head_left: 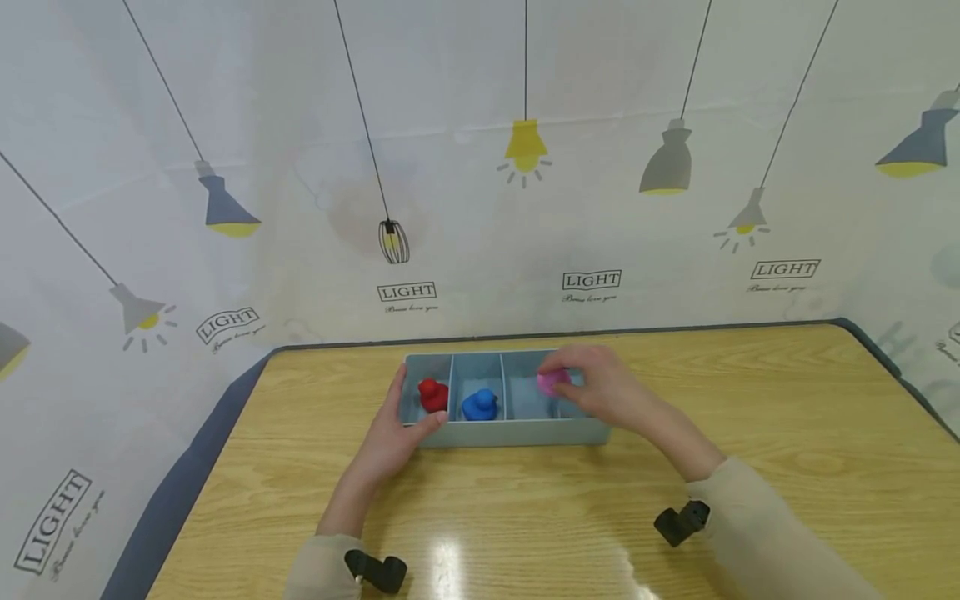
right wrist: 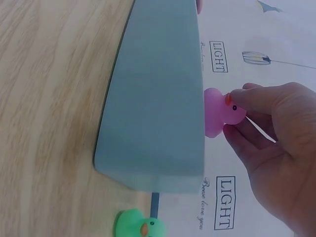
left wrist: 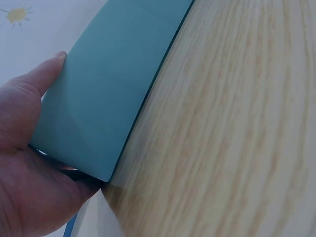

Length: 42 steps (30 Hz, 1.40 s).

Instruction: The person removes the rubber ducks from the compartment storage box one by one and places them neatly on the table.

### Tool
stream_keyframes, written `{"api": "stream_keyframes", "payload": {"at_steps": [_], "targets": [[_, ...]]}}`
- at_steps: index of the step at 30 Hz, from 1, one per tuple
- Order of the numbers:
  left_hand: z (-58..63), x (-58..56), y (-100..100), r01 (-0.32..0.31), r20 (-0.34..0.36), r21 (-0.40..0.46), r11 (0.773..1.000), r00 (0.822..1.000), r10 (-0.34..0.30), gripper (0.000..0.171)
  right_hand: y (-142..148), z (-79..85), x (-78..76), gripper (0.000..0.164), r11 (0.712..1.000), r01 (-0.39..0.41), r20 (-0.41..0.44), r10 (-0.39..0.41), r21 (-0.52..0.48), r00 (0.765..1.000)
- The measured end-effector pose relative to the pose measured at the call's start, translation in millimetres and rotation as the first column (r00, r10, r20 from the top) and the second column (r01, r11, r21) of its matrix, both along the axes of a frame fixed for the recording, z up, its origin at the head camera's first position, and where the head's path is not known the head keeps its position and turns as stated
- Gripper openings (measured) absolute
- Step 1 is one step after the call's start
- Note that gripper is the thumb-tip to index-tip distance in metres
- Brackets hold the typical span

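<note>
A grey-blue divided box (head_left: pixel 517 432) lies lengthwise on the table. My left hand (head_left: pixel 393 442) grips its left end, thumb over the front rim and fingers along the end wall. In the leftmost compartment sits a red rubber duck (head_left: pixel 432 395), with a blue rubber duck (head_left: pixel 481 406) in the one beside it. My right hand (head_left: pixel 611 390) pinches a pink rubber duck (right wrist: pixel 222 112) by its head between thumb and fingers, over the third compartment. The right wrist view shows this duck's lower part just above the box rim, partly hidden behind the wall.
A green rubber duck (right wrist: pixel 138 224) stands on the table past the box's right end; my right hand hides it in the head view. Behind the wooden table (head_left: pixel 480 508) hangs a white cloth (head_left: pixel 465 183) printed with lamps.
</note>
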<state>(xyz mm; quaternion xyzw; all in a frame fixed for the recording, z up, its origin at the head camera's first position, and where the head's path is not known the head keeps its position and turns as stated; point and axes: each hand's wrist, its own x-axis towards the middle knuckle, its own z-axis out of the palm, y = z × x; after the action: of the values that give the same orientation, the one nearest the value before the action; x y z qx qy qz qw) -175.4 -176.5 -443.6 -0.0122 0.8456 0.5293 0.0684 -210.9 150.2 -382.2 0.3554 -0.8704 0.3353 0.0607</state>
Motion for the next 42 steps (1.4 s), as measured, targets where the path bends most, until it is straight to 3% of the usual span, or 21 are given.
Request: {"api": "stream_keyframes", "payload": {"at_steps": [16, 42], "targets": [[0.5, -0.1, -1, -0.008, 0.004, 0.0, 1.0, 1.0, 0.008, 0.105, 28, -14.7, -7.2, 0.023, 0.995, 0.099, 0.036, -0.098, -0.019, 0.995], [-1.3, -1.0, -1, 0.001, 0.005, 0.0, 1.0, 1.0, -0.001, 0.107, 33, -16.5, -4.1, 0.025, 0.997, 0.069, 0.063, -0.067, -0.022, 0.996]]}}
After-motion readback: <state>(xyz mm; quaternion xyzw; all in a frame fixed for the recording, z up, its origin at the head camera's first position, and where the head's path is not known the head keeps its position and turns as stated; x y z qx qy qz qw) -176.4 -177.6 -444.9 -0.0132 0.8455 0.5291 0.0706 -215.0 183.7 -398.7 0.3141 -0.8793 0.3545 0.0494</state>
